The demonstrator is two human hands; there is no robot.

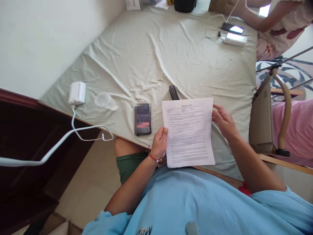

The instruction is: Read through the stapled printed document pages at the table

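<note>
A printed sheet of paper (pixel 189 137), perhaps with more sheets under it, is tilted up in front of me over the table's near edge. My left hand (pixel 160 142) is closed on its left edge, thumb on the printed side. At the right edge, my right hand (pixel 225 120) has its fingers stretched out, with the fingertips against the paper's side. Just beyond the top edge lies a black elongated object (pixel 173 92), looking like a stapler, its near end hidden by the paper. A dark phone (pixel 143 120), its screen blurred, rests left of my left hand.
A pale cloth covers the table (pixel 127 65). To the left are a white power adapter (pixel 77 93) with a cable and a clear plastic piece (pixel 106 101). At far right sit a person (pixel 276 26), phones (pixel 234 39) with cables, and a chair (pixel 264 114).
</note>
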